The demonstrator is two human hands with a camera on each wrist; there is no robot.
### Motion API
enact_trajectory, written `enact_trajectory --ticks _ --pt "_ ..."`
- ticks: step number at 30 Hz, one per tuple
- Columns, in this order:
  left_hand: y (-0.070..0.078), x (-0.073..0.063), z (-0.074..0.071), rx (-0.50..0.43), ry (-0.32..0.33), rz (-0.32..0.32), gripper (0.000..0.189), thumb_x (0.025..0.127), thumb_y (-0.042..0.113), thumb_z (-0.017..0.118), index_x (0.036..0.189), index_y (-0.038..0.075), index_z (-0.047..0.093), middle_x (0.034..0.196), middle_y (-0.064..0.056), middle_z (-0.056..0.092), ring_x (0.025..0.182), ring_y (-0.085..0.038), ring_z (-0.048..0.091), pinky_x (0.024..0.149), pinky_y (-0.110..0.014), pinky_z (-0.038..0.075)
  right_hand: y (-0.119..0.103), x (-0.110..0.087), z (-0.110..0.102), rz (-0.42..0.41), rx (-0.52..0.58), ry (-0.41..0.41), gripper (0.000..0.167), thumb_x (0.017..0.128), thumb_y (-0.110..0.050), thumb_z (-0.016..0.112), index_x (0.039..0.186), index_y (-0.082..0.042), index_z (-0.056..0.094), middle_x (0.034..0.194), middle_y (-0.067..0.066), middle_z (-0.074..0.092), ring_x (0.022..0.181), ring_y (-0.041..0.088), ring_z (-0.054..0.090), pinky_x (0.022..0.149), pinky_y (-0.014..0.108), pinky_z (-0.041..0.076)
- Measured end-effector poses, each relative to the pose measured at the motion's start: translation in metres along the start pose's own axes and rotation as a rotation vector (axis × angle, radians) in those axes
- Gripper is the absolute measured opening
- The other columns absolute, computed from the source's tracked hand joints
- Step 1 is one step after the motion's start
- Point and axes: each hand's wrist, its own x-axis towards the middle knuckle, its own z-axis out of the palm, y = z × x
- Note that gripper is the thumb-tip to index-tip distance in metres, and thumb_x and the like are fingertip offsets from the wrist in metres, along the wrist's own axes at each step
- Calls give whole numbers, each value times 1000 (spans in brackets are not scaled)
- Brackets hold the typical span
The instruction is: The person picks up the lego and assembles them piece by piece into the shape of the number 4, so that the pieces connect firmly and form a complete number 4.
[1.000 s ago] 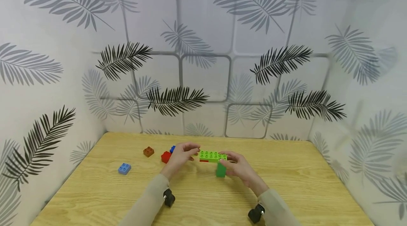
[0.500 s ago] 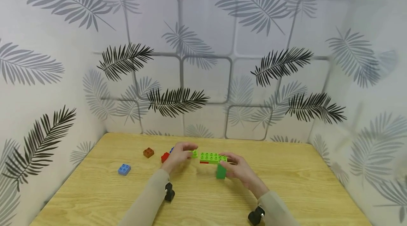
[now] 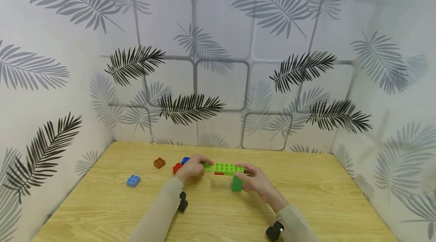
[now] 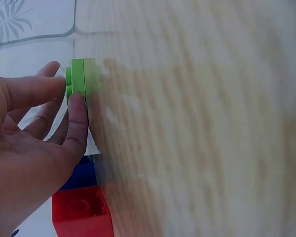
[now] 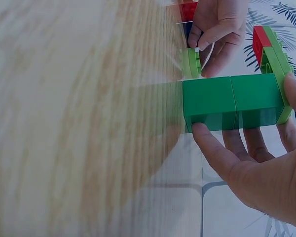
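Note:
My right hand [image 3: 257, 181] holds a toy-brick structure upright on the table. In the right wrist view it has two stacked dark green bricks [image 5: 209, 103] topped by a long lime brick [image 3: 225, 168] that juts leftward. A red brick [image 5: 259, 42] is attached beneath the jutting end. Fingers and thumb bend around the green stack and the lime top. My left hand [image 3: 193, 167] pinches a small, flat lime brick [image 4: 79, 79] low at the tabletop, just left of the structure. In the head view that hand partly covers the small brick.
Beside my left hand lie a red brick [image 3: 177, 168] and a dark blue brick [image 3: 185, 160]. Farther left are a brown brick [image 3: 159, 163] and a light blue brick [image 3: 133, 180]. The wooden table [image 3: 102, 211] meets a leaf-patterned wall [image 3: 221, 128] at the back.
My left hand has drawn back slightly from the long lime brick and lowered, with the small lime brick coming into sight beside its fingers. My right hand and the structure stay nearly still.

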Motion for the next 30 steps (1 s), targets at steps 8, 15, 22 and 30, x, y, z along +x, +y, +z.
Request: enact_trajectory --ticks 8,15,22,30 --pt "-6 -3 -4 35 -78 -5 45 73 -17 63 107 10 75 116 -6 67 114 -27 58 82 -36 55 4 1 2 8 2 -7 50 96 -32 64 141 -14 53 140 18 47 118 23 55 94 49 52" --pt "-7 -4 -6 61 -94 9 37 77 -12 70 105 12 75 119 -6 66 120 -31 57 102 -48 47 4 1 4 2 10 -4 50 96 -32 63 141 -14 52 141 19 46 120 25 54 94 50 52" --pt "-5 -2 -4 99 -132 30 37 76 -12 70 104 13 74 121 -5 66 126 -34 53 103 -49 46 5 -2 3 -14 3 28 51 97 -30 63 143 -12 50 150 21 39 136 40 42 95 51 52" --pt "-3 -5 -4 113 -128 26 36 78 -13 70 101 13 74 117 -2 67 124 -32 55 101 -48 48 3 1 4 -4 22 38 50 95 -29 66 139 -11 52 130 14 55 107 18 60 90 46 55"
